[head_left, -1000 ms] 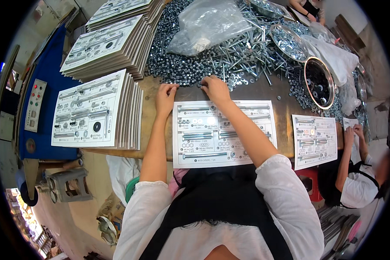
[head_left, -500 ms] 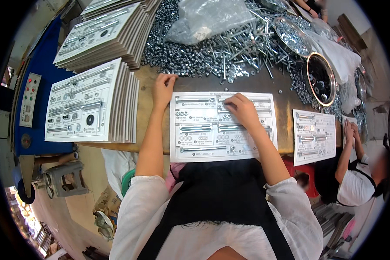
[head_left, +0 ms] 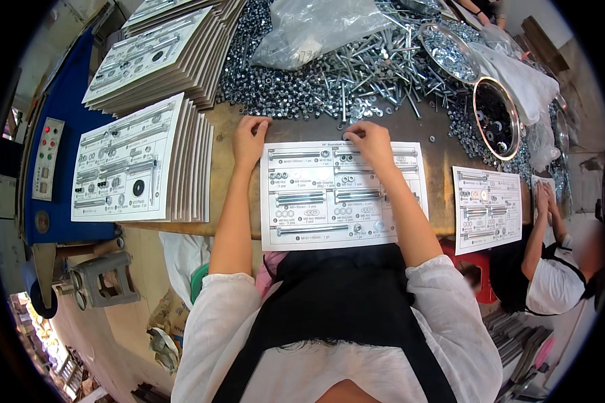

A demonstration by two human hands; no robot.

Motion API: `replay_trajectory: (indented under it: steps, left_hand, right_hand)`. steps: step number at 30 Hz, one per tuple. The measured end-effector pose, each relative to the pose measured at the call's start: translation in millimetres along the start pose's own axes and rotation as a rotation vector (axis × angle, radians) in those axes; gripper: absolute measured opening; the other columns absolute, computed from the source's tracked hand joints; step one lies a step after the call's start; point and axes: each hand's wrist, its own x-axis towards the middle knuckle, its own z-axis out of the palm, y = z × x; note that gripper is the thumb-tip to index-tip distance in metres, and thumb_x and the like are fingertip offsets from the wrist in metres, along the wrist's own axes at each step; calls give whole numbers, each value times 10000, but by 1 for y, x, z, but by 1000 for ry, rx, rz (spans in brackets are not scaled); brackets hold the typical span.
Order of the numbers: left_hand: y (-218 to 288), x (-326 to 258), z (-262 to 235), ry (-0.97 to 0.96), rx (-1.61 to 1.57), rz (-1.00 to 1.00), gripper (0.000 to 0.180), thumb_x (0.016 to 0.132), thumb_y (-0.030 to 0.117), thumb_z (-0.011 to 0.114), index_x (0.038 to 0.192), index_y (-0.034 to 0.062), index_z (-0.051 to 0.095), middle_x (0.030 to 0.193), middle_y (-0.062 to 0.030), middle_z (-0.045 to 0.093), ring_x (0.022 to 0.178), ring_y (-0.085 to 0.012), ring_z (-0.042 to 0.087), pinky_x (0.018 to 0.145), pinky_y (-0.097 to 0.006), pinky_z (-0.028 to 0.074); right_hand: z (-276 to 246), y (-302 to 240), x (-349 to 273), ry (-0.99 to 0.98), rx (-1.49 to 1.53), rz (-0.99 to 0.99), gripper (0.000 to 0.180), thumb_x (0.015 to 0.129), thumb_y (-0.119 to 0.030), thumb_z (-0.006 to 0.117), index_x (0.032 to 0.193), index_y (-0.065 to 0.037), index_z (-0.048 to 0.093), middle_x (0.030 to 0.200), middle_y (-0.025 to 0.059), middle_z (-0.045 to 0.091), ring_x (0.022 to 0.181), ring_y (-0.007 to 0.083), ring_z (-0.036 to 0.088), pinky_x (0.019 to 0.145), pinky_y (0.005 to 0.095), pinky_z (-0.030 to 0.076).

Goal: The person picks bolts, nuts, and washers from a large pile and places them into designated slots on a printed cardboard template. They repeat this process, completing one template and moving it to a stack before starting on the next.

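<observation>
Clock centred on the printed card, flat on the table right in front of the person, with bolts, nuts and washers showing in rows. Card stack at 9.

Containers, left to right: clear plastic bag at 12, rumpled on top of the loose hardware; contents unclear from where I'm standing. Metal dish at 1, lots of small bright pieces in it, too small to sort. Copper-rimmed bowl at 2, dark round washers inside. White bag slumped just beyond it, contents hidden.

Hands: left hand at 10, just off the card's corner, fingers curled together, tips toward the nut heap. Can't tell if anything's pinched. Right hand at 1, over the card's top edge, forearm crossing the card from 4. Fingers bent, thumb and index close, tips pointing to 12; can't see whether they're clamped on a part.

Second card at 3, co-worker's hands past it.
</observation>
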Motion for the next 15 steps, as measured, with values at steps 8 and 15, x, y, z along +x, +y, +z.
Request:
replay_trajectory:
  steps: [8,15]
  left_hand:
    - [10,0,-2,-15,10,-82,127,920,126,653,985,75,750,915,-74,671,846,-222,653,769,-316,494]
    - [53,16,34,-145,226,-76,177,858,217,731,981,90,721,932,-91,634,808,-273,653,729,-384,519]
  right_hand:
    - [29,-17,-3,94,-204,76,297,754,-194,823,965,-29,695,958,109,686,821,288,664,741,403,531]
    - [42,-7,9,137,-174,21,204,775,-141,796,932,-24,735,847,105,707,769,259,680,710,368,544]
